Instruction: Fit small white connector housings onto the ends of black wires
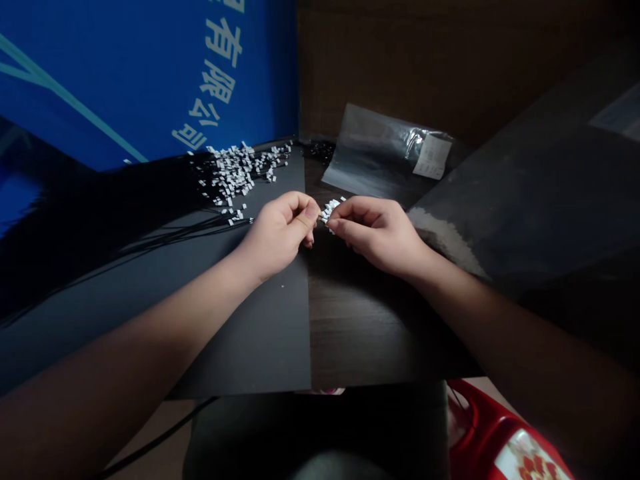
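My left hand is curled into a pinch over the edge of a black sheet, thumb against forefinger, touching a thin dark wire end. My right hand faces it, fingers closed around a small bunch of white connector pieces. The two hands meet fingertip to fingertip. A pile of black wires tipped with white connectors lies fanned out just beyond my left hand, the wires trailing away to the left.
A blue board with white characters stands at the back left. A clear plastic bag with a white label lies behind my right hand. Dark sheets cover the right side. A red object sits below the dark wooden table edge.
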The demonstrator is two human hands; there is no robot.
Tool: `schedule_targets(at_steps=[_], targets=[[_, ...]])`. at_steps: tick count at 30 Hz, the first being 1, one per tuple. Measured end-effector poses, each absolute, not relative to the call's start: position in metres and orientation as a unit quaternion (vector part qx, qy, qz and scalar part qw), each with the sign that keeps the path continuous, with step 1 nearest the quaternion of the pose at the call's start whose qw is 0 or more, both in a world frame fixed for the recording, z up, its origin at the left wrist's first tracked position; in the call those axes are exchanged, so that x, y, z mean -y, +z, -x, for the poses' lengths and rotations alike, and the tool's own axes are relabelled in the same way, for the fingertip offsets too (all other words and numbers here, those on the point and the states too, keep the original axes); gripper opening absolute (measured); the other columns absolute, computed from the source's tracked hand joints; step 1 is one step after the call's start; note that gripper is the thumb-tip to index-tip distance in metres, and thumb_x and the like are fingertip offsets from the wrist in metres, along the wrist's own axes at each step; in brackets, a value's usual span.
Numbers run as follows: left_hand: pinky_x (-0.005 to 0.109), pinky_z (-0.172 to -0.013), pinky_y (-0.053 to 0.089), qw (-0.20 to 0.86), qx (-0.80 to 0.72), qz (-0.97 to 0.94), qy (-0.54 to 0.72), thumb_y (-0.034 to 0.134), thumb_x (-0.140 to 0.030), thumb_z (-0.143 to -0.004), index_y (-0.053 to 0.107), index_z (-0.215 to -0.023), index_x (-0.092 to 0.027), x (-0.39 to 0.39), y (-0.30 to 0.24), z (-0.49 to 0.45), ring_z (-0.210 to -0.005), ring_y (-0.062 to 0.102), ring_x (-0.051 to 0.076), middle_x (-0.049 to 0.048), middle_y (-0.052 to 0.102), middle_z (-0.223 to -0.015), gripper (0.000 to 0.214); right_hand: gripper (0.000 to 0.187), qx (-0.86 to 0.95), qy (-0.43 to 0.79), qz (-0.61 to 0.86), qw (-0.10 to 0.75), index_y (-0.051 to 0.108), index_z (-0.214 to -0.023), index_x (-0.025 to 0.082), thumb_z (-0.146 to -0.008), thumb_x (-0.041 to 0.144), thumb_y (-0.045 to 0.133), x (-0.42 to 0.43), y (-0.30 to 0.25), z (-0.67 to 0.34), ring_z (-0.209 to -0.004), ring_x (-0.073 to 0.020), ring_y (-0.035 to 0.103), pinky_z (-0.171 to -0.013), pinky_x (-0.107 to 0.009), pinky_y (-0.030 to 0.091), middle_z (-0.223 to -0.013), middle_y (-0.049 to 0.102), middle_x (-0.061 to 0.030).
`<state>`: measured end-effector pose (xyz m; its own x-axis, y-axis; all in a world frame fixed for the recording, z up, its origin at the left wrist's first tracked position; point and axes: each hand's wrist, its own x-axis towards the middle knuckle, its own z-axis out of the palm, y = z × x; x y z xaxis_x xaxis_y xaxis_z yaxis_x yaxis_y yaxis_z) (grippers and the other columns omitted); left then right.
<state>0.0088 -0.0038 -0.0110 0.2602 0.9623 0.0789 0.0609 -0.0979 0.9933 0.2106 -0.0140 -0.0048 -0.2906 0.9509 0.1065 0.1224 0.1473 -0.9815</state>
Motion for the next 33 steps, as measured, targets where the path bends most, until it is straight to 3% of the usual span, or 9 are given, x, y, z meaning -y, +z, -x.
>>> schedule_targets(at_steps=[7,13,17,21,33], targets=[[0.022,-0.061,0.052,0.54,-0.406,-0.587,0.446,0.076,-0.034,-0.103,0.071,-0.096,-0.017,0.0039,-0.0111,-0.0089,-0.063,0.06,0.009,-0.0004,0.064,-0.08,0.019,0.013,0.682,0.437,0.419,0.41,0.073,-0.089,0.016,-0.092,0.028,0.072,0.0143,-0.0053,-0.213,-0.073,-0.0142,0.056,-0.066,-0.03,0.04,-0.077,0.067,-0.0006],[0.023,-0.063,0.054,0.577,-0.404,-0.561,0.435,0.072,-0.053,-0.105,0.074,-0.099,-0.017,0.0063,-0.0096,-0.0093,-0.069,0.062,0.011,0.0031,0.066,-0.087,0.036,0.013,0.68,0.426,0.425,0.419,0.073,-0.087,0.016,-0.092,0.028,0.072,0.0128,-0.0062,-0.2131,-0.071,-0.0136,0.054,-0.067,-0.031,0.041,-0.075,0.066,0.0006],[0.023,-0.062,0.053,0.558,-0.408,-0.58,0.431,0.082,-0.062,-0.095,0.075,-0.098,-0.016,0.0072,-0.0074,-0.0097,-0.068,0.062,0.011,0.0029,0.067,-0.086,0.046,0.014,0.685,0.413,0.432,0.415,0.074,-0.088,0.016,-0.092,0.029,0.072,0.0118,-0.0077,-0.2132,-0.07,-0.0137,0.054,-0.067,-0.031,0.041,-0.077,0.068,-0.0004],[0.025,-0.063,0.054,0.534,-0.42,-0.599,0.423,0.093,-0.06,-0.084,0.071,-0.091,-0.017,0.0073,-0.0042,-0.0105,-0.066,0.061,0.011,0.0009,0.068,-0.08,0.048,0.014,0.692,0.402,0.438,0.409,0.075,-0.091,0.015,-0.092,0.029,0.071,0.012,-0.0071,-0.2134,-0.073,-0.0146,0.056,-0.068,-0.031,0.042,-0.08,0.071,-0.0019],[0.025,-0.064,0.05,0.537,-0.418,-0.595,0.429,0.096,-0.053,-0.084,0.068,-0.088,-0.018,0.006,-0.0041,-0.0113,-0.063,0.059,0.011,-0.0016,0.064,-0.072,0.045,0.011,0.707,0.393,0.429,0.401,0.075,-0.091,0.016,-0.095,0.026,0.071,0.015,-0.0054,-0.2128,-0.072,-0.0141,0.055,-0.067,-0.03,0.041,-0.077,0.069,-0.0001]])
